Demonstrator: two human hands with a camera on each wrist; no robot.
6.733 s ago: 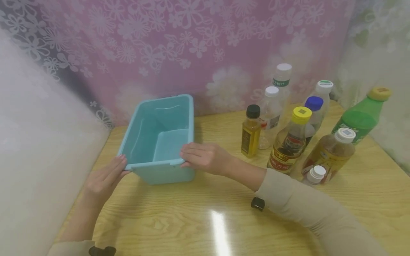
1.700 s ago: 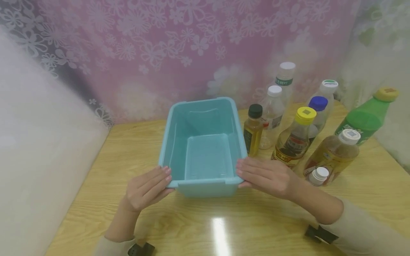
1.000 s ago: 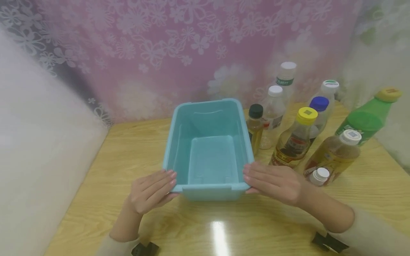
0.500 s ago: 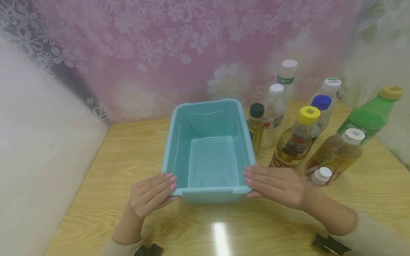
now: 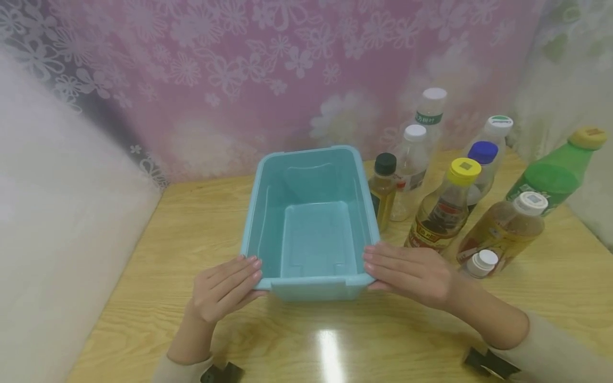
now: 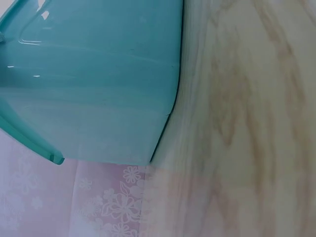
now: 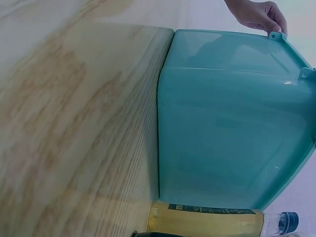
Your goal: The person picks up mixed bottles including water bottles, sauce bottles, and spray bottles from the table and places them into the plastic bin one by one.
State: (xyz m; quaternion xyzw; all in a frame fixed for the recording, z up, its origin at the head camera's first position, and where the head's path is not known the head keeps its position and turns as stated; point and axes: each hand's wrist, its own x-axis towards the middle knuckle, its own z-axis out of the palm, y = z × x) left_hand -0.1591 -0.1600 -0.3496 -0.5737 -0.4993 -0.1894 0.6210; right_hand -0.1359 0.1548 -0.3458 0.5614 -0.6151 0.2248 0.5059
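A light blue plastic storage box (image 5: pixel 316 239), with nothing inside, stands upright on the wooden table in front of me. My left hand (image 5: pixel 227 287) grips the near left corner of its rim, fingers over the top and thumb underneath. On the near right corner, my right hand (image 5: pixel 414 274) holds the rim the same way. The left wrist view has the box's outer wall (image 6: pixel 108 74) down to the table. In the right wrist view, its base rests on the wood, and the left hand (image 7: pixel 259 15) pinches the far rim corner.
Close along the box's right side stands a small dark-capped oil bottle (image 5: pixel 382 191). Several more bottles crowd the right, among them a yellow-capped one (image 5: pixel 440 213), a brown drink (image 5: pixel 503 229) and a green bottle (image 5: pixel 551 175). A floral curtain (image 5: pixel 287 80) hangs behind the table (image 5: pixel 191 223).
Over the earlier frames the box slid right and toward me, from the table's left to beside the small oil bottle, both hands on its rim. In the last half second it barely moves.
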